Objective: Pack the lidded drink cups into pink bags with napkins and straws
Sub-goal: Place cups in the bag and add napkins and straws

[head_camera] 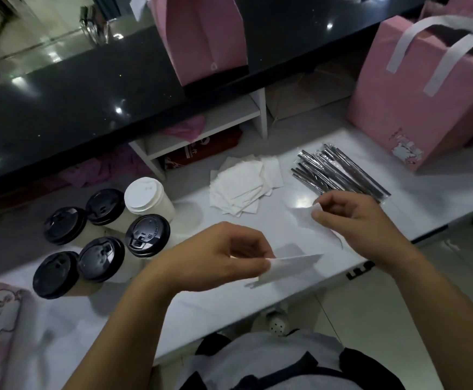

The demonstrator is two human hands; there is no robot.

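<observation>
- L hand (221, 254) is pinching a napkin (291, 266) by its left edge, and the sheet is sticking out flat to the right.
- R hand (353, 218) is pinching a thin 2nd sheet (307, 219) by a corner.
- Bag (415, 108) is standing open at far right — nearer R hand, so the napkins prob. go that way.
- Cups (101, 258) are sitting left, by L hand.

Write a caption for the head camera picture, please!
Left hand and right hand pinch thin white napkins above the table, with lidded cups, a napkin pile and wrapped straws nearby.
</observation>
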